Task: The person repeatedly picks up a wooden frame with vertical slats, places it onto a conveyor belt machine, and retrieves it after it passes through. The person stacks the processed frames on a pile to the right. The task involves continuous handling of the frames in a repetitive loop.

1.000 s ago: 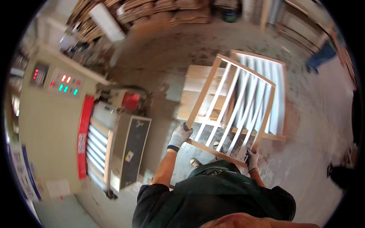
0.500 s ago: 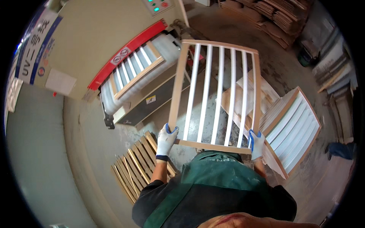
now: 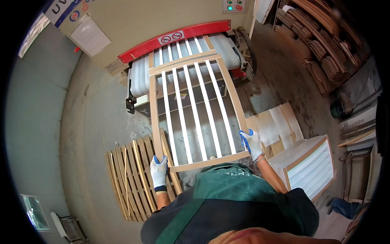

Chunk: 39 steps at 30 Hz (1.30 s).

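In both gloved hands I hold a slatted frame [image 3: 211, 162] with tan borders and long white slats. My left hand [image 3: 159, 171] is closed on its near left corner, and my right hand [image 3: 252, 143] grips the right border near the other corner. The far end of the frame is over the front of the roller conveyor [image 3: 140, 77]. It lies right against a second slatted frame [image 3: 183, 60], which is partly hidden under the machine's red guard bar [image 3: 187, 34]. Whether the two frames touch I cannot tell.
A stack of similar slatted frames [image 3: 313, 166] stands to my right, beside flat boards [image 3: 280, 126]. On my left a wooden slatted pallet [image 3: 134, 179] lies on the floor. Shelves of stacked brown panels [image 3: 317, 44] stand at the far right. Thick dark hoses [image 3: 250, 53] hang beside the conveyor.
The held frame has swung left and forward, from beside the conveyor to in line with the frame on it. My view has turned right, and the frame on the conveyor shows less.
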Each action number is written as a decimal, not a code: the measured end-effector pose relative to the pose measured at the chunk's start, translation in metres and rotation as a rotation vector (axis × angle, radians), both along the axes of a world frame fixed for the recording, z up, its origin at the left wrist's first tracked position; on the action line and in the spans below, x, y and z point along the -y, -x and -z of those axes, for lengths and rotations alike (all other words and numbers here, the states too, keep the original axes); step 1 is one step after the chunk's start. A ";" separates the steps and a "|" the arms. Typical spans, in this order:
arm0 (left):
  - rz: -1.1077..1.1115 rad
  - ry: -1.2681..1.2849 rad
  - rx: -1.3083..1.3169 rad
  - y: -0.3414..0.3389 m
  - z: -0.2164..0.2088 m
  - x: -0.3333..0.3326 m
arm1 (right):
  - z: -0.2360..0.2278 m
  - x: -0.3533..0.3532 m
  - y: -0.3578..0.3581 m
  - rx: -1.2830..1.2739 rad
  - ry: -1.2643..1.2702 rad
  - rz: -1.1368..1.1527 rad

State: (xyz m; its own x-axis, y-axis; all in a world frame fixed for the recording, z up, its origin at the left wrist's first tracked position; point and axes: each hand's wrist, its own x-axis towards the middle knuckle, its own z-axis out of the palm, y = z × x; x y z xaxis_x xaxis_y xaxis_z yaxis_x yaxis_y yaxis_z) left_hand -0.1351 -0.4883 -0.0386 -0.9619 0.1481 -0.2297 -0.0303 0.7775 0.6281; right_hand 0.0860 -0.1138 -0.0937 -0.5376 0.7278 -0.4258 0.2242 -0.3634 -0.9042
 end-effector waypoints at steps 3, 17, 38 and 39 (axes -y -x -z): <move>-0.042 0.010 -0.040 0.008 0.002 0.003 | 0.009 -0.003 0.029 -0.021 0.007 -0.016; -0.001 -0.151 0.063 0.059 0.001 -0.015 | -0.009 -0.035 0.088 -0.029 -0.017 -0.099; 0.340 0.002 -0.134 0.162 0.026 -0.049 | 0.054 -0.049 0.014 -0.076 0.034 0.166; 0.348 0.012 -0.142 0.168 0.027 -0.048 | 0.059 -0.040 0.001 -0.078 0.068 0.196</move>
